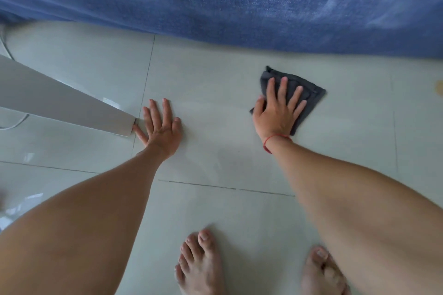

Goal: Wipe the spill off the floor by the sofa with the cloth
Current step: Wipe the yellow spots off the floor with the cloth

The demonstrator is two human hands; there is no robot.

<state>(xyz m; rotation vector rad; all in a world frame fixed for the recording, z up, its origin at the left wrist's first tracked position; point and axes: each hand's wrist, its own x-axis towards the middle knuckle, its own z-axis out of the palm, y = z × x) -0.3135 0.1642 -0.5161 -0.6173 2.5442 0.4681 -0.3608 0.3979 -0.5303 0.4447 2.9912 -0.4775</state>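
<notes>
The right hand [275,112] lies flat, palm down, on a folded dark grey cloth [309,100], with all four fingers [282,88] spread and stretched out across the fabric and the thumb at the cloth's near left edge. Nothing is gripped; the hand simply presses the cloth against the floor. A thin red string bracelet [273,140] circles that wrist. The cloth sits on the pale grey-green glossy floor tiles [215,84], close to the lower edge of the blue woven-fabric sofa [239,0] but not touching it.

The left hand [160,127] is also flat on the tiles, fingers splayed wide and holding nothing, well apart from the cloth. Its little finger touches, or nearly touches, the end of a slanting white furniture leg [67,100] (which piece of furniture it belongs to is out of view). A thin white cable [14,124] curves on the floor beside that leg.

At the far right edge of the frame, a small yellowish-brown spill mark [440,90] shows on the tile, well apart from the cloth and near the sofa. A faint dull smear [235,163] shows on the tile between the two forearms.

At the bottom, two bare feet [201,266] stand on the tiles, the right one partly hidden behind the right forearm.
</notes>
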